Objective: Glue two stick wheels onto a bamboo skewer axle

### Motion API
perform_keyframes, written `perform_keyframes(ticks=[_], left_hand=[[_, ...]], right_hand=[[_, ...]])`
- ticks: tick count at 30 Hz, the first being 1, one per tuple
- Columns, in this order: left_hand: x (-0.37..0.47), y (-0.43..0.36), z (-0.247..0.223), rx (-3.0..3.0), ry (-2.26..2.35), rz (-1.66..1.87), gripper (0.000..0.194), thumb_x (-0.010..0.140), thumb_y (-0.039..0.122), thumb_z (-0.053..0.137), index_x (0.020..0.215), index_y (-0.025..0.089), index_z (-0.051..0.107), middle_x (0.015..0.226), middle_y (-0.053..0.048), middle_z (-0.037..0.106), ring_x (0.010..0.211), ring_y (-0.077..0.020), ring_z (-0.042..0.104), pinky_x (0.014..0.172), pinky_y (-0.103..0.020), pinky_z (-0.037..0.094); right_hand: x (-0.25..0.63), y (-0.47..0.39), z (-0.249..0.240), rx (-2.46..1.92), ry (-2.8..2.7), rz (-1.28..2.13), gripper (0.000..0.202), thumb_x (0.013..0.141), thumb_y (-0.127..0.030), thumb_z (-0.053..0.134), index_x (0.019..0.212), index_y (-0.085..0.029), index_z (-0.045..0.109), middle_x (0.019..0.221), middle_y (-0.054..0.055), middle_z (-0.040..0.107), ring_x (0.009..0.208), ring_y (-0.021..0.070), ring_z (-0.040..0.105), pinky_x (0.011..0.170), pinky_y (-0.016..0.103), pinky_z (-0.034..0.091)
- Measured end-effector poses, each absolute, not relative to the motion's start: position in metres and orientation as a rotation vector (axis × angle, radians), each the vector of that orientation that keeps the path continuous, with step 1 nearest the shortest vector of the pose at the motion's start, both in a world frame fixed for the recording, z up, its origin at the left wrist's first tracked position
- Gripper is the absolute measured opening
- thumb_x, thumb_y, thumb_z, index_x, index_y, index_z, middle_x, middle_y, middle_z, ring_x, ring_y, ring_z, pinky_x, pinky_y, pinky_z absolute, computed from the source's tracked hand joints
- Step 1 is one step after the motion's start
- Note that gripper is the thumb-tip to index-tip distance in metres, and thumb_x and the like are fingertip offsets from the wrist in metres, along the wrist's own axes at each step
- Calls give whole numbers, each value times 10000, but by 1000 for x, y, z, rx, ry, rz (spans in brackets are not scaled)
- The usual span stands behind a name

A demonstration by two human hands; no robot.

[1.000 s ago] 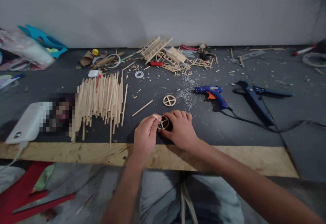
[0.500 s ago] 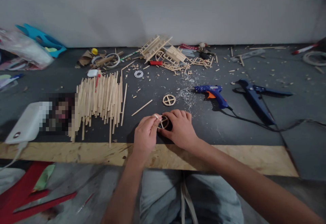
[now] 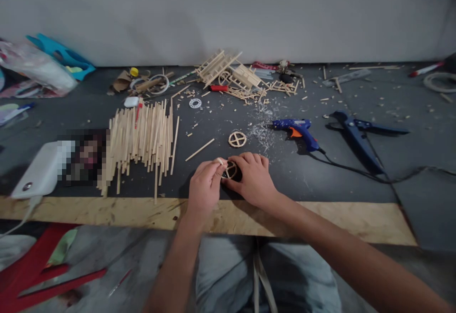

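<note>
Between my hands, low over the dark tabletop, is a small wooden spoked wheel (image 3: 231,170), partly hidden by my fingers. My right hand (image 3: 253,178) grips its rim between thumb and fingers. In my left hand (image 3: 206,180), thumb and fingertips pinch a thin wooden stick (image 3: 221,161) at the wheel's left side; only its pale end shows. Whether stick and wheel touch is hidden. Just beyond lies a second wooden wheel (image 3: 237,138) with crossed spokes, flat on the table. A single loose stick (image 3: 200,149) lies left of it.
A pile of wooden sticks (image 3: 142,137) lies to the left. Right are a blue glue gun (image 3: 295,128) with its cord and a blue cutter (image 3: 359,137). Wooden models (image 3: 228,71), scraps and a white ring (image 3: 195,103) lie farther back. A white power bank (image 3: 41,170) sits far left.
The whole view has shifted very slightly. Both hands stay at the wheel, with the left fingertips and stick moved only a touch.
</note>
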State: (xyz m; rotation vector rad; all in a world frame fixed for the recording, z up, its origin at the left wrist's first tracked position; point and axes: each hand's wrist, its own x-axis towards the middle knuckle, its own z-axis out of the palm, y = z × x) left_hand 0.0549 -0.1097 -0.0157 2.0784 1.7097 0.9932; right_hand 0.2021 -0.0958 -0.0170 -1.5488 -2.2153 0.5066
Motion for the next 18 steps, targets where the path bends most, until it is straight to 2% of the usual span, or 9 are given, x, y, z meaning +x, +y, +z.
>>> perform_keyframes(ticks=[18], left_hand=[[55, -109, -20, 2095, 1677, 1065, 167, 864, 255, 493, 963, 196, 614, 958, -58, 689, 911, -164, 627, 820, -309, 496]], right_hand=[[202, -95, -18, -1557, -2213, 491, 451, 741, -481, 602, 1122, -243, 559, 1038, 57, 569, 994, 252, 456, 857, 388, 288]])
